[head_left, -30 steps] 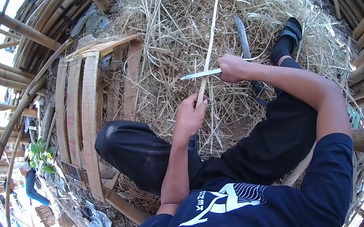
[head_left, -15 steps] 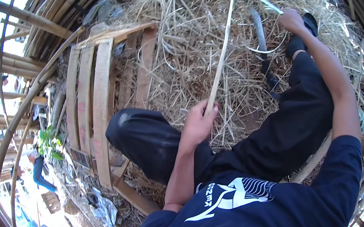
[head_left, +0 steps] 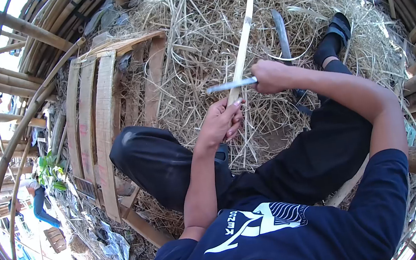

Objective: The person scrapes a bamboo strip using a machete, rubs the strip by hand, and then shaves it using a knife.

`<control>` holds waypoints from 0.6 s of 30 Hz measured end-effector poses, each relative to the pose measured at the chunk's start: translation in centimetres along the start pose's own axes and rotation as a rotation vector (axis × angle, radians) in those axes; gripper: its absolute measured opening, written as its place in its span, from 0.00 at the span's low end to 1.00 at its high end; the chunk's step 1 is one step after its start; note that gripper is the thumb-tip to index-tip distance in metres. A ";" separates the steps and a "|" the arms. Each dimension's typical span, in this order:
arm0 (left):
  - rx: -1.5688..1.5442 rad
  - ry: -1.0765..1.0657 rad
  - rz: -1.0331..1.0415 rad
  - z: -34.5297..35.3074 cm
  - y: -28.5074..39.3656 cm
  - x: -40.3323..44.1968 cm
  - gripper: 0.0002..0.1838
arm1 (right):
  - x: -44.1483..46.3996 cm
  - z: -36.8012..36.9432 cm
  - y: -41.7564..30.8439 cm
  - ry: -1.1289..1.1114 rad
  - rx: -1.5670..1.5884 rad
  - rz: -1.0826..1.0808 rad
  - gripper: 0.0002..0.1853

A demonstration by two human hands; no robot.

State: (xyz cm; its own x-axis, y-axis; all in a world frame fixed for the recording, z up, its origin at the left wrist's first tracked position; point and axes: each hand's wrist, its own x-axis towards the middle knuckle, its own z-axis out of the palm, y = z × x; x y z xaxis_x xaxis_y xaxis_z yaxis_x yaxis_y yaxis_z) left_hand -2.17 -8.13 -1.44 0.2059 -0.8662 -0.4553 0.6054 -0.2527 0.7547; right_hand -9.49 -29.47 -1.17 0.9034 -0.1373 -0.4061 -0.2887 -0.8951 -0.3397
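My left hand is closed round the lower end of a long pale bamboo strip, which slants up and away over the straw. In my right hand is a knife. Its blade lies crosswise at the strip, just above my left hand. Whether the edge touches the strip I cannot tell. A machete with a dark handle lies on the straw to the right, partly hidden behind my right forearm.
Straw and shavings cover the ground. A wooden pallet stands at the left. Bamboo poles form the surrounding walls. My sandalled foot rests at the right. Another person is far off at the left.
My right hand has brought the knife from beside my right foot back to the strip near my left hand. The strip's far end has shifted slightly left.
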 end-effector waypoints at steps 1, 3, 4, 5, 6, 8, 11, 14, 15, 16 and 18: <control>0.001 0.001 0.001 -0.1 -0.1 0.0 0.13 | 0.0 0.7 -0.1 0.042 -0.033 -0.056 0.13; 0.034 -0.005 -0.025 -0.1 -0.3 0.2 0.12 | 0.2 0.9 0.2 0.070 -0.020 -0.027 0.13; 0.037 -0.009 -0.031 0.1 -0.4 0.3 0.12 | 0.5 0.5 0.5 0.050 -0.074 -0.047 0.12; 0.083 0.001 -0.016 0.3 -0.5 0.4 0.11 | 0.7 0.2 0.9 0.029 -0.126 -0.066 0.12; 0.129 0.009 -0.003 0.5 -0.7 0.4 0.10 | 0.9 0.3 1.4 0.150 -0.141 -0.101 0.11; 0.164 0.011 0.000 0.7 -0.6 0.5 0.10 | 1.4 0.2 2.3 0.168 -0.142 -0.065 0.12; 0.167 -0.002 0.031 0.5 -0.6 0.7 0.10 | 2.2 0.1 3.0 0.188 -0.155 -0.034 0.12; 0.194 0.050 0.036 0.7 -0.3 0.4 0.10 | 2.3 -1.2 4.1 0.211 -0.168 0.035 0.12; 0.194 0.043 0.037 1.8 -0.2 -1.3 0.10 | 3.3 -2.3 7.8 0.283 -0.065 0.240 0.12; 0.182 0.079 -0.026 3.1 0.0 -4.1 0.10 | 4.0 -3.5 13.1 0.355 0.046 0.445 0.13; 0.189 0.123 -0.056 2.4 1.0 -4.6 0.10 | -0.4 -8.3 17.6 0.713 -0.110 0.623 0.17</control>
State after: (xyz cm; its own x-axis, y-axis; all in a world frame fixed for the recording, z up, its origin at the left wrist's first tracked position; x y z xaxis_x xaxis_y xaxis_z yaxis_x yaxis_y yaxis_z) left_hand -4.33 -5.38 2.56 0.2749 -0.7927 -0.5441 0.4664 -0.3849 0.7964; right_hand -12.31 -48.71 0.10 0.5883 -0.7968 0.1381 -0.7847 -0.6037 -0.1404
